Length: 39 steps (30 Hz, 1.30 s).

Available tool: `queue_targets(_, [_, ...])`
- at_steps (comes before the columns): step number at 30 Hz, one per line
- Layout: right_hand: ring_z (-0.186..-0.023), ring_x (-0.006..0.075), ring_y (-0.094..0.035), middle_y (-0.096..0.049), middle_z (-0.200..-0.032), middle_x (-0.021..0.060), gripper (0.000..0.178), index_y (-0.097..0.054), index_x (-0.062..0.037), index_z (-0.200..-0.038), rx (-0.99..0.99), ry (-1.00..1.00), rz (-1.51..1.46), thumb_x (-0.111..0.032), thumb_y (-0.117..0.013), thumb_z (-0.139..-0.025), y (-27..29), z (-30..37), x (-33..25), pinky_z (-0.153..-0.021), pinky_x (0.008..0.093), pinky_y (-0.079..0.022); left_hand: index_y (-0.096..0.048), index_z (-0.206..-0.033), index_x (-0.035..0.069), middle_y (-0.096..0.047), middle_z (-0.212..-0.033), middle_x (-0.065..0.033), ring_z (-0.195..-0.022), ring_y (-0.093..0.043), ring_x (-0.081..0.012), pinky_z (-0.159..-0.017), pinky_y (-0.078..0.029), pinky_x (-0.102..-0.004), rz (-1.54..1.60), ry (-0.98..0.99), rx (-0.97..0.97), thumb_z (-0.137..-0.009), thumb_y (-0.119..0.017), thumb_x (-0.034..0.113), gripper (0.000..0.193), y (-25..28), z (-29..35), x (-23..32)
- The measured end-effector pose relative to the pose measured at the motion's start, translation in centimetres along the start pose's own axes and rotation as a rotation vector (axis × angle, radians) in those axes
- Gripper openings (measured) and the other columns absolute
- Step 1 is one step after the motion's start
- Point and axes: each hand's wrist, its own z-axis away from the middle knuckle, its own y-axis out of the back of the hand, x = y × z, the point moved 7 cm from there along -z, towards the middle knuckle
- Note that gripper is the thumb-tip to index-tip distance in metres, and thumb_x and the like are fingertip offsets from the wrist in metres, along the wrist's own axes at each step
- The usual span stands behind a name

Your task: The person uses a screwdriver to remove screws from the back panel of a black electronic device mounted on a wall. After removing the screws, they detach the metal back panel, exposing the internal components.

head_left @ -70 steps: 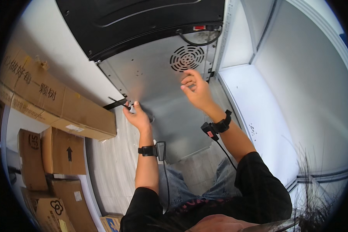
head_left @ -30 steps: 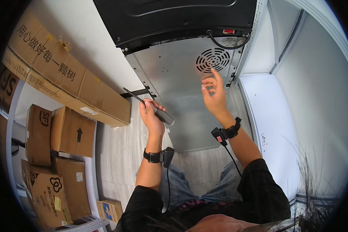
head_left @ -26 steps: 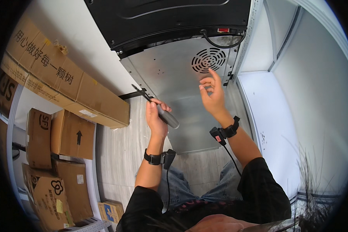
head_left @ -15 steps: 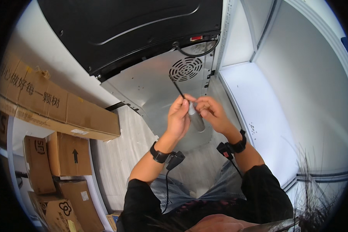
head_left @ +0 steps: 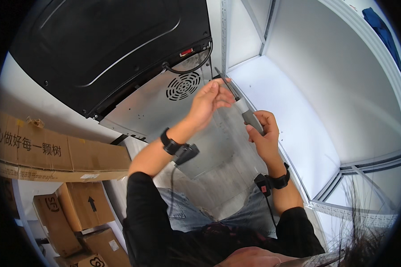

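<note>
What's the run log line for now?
right hand: holds grey-handled screwdriver | left hand: by its thin dark shaft, contact unclear | ahead: silver metal panel with round vent

A box with a black arrow (head_left: 82,204) sits by the right edge of a white shelf (head_left: 120,226); a tilted box (head_left: 57,229) stands just left, and a labelled box (head_left: 104,247) nearer. Beyond them, a long carton (head_left: 89,153) lies near a white wall (head_left: 44,95). Across the grey floor (head_left: 227,191) rises a metal-framed white booth (head_left: 334,84), blue cloth (head_left: 382,38) near its far right rail.
</note>
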Motion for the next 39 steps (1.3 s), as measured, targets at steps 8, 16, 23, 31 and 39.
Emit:
queue_targets(8, [-0.085, 0.0128, -0.061, -0.065, -0.096, 0.0081, 0.034, -0.059, -0.0027, -0.11, 0.233, 0.315, 0.382, -0.004, -0.071, -0.079, -0.2, 2.0, -2.7, -0.073, 0.0255, -0.048, -0.05, -0.117, 0.0, -0.061, -0.082, -0.006, -0.073, -0.06, -0.0148, -0.071, -0.051, -0.0289, 0.013, 0.035, 0.022, -0.101, -0.039, 0.025, 0.032, 1.6, -1.1, -1.0])
queue_targets(16, [-0.078, 0.0119, -0.06, -0.064, -0.092, 0.0075, 0.034, -0.057, -0.0033, -0.111, 0.244, 0.277, 0.314, -0.006, -0.07, -0.08, -1.6, 1.6, -3.0, -0.068, 0.0246, -0.048, -0.046, -0.126, -0.001, -0.059, -0.076, -0.0038, -0.066, -0.058, -0.0113, -0.065, -0.051, -0.0242, 0.006, -0.107, 0.186, -0.099, -0.044, 0.023, 0.035, 2.1, -2.0, 0.8])
queue_targets(23, [-0.076, 0.0111, -0.059, -0.064, -0.09, 0.0073, 0.035, -0.057, -0.0032, -0.112, 0.255, 0.255, 0.309, -0.007, -0.07, -0.08, -2.2, 1.3, -2.4, -0.066, 0.0241, -0.047, -0.045, -0.128, -0.002, -0.059, -0.073, -0.0008, -0.065, -0.057, -0.007, -0.062, -0.047, -0.0205, -0.048, -0.095, 0.235, -0.099, -0.044, 0.021, 0.036, 2.3, -1.9, 1.4])
queue_targets(31, [-0.076, 0.0114, -0.059, -0.064, -0.09, 0.0069, 0.034, -0.057, -0.0038, -0.111, 0.266, 0.272, 0.281, -0.009, -0.07, -0.08, -2.3, 1.1, -2.3, -0.067, 0.025, -0.047, -0.049, -0.124, -0.001, -0.059, -0.071, -0.0018, -0.064, -0.056, -0.009, -0.061, -0.048, -0.0221, -0.035, -0.097, 0.272, -0.099, -0.045, 0.019, 0.033, 2.5, -2.0, 1.5])
queue_targets(39, [-0.094, 0.0252, -0.055, -0.054, -0.105, 0.0128, 0.037, -0.056, -0.0038, -0.11, 0.311, 0.538, 0.482, 0.001, -0.067, -0.074, -2.8, 1.6, -4.2, -0.079, 0.0327, -0.046, -0.05, -0.125, -0.001, -0.06, -0.075, -0.0027, -0.063, -0.056, -0.0084, -0.061, -0.048, -0.0221, -0.059, -0.084, 0.312, -0.099, -0.043, 0.018, 0.033, 2.4, -1.9, 1.5])
